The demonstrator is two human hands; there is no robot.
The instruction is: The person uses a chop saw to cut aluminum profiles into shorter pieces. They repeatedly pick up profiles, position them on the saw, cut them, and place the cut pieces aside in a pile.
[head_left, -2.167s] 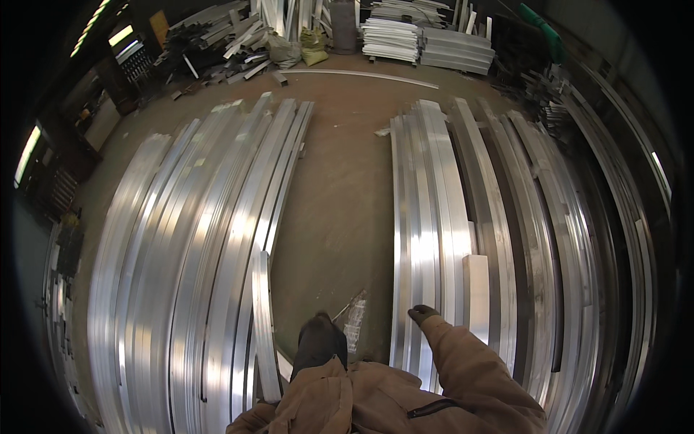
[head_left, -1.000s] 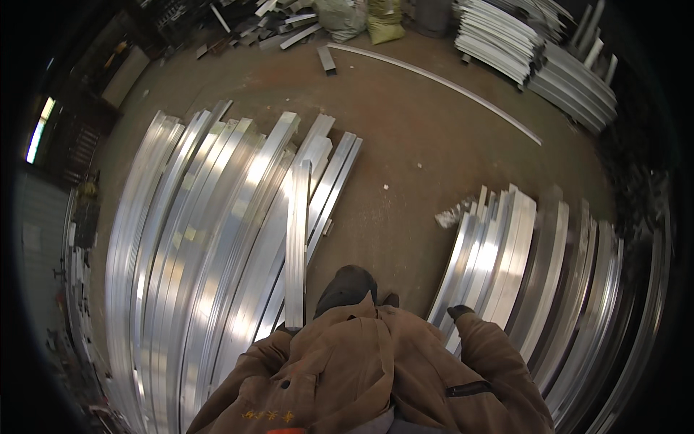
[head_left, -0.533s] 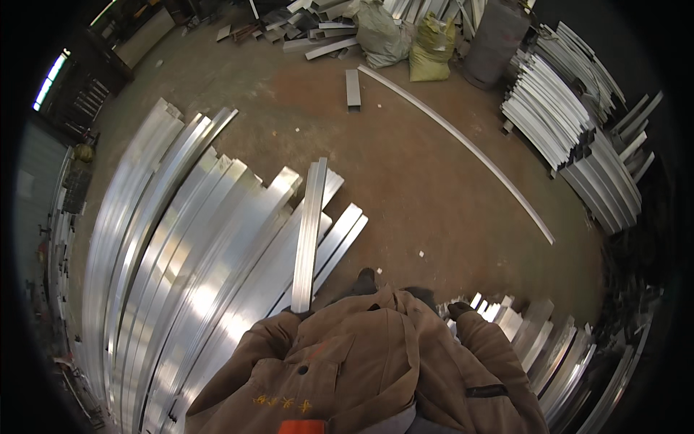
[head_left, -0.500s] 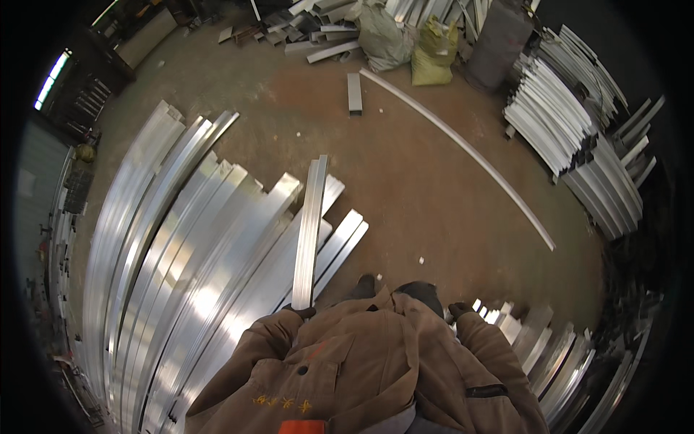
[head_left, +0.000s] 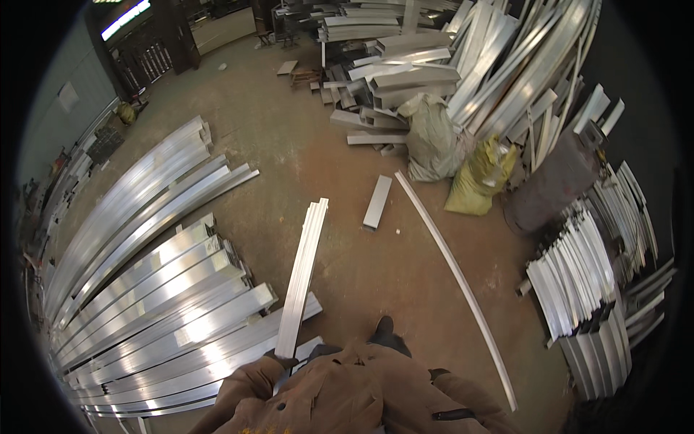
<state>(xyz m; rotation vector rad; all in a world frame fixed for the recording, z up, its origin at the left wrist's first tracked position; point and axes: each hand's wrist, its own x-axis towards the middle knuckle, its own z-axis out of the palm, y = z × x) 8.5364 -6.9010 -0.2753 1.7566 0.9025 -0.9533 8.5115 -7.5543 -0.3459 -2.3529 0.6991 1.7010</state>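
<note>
- Two big spreads of long aluminium profiles (head_left: 144, 318) fill the left side, lying flat on the floor, near ends cut square and staggered toward the middle of the frame.
- Further back on the left, a second run of profiles (head_left: 137, 199) curves toward the wall, a strip of bare floor between it and the near spread.
- Left hand (head_left: 280, 360), dark glove, brown sleeve, is closed around the near end of one long aluminium bar (head_left: 301, 278).
- Bar is lifted, pointing away from the person; its near part crosses over the edge of the near spread, its far end hangs over bare floor.
- Brown concrete floor (head_left: 325, 166) is open ahead and right of the bar, wide clear lane up the centre.
- Short offcut (head_left: 377, 202) lies on that floor, just beyond the bar's far tip, apart from it.
- Thin long strip (head_left: 455, 282) lies diagonally across the floor right of centre, near the person's shoe (head_left: 383, 329).
- Right hand: sleeve only at the lower edge, hand itself not seen, cannot tell its state.
- Grey sack (head_left: 434, 141) and yellow sack (head_left: 481, 177) sit at the foot of a tangled scrap pile (head_left: 463, 65).
- Stacked profiles (head_left: 585, 304) line the right rim, ends facing the floor lane.
</note>
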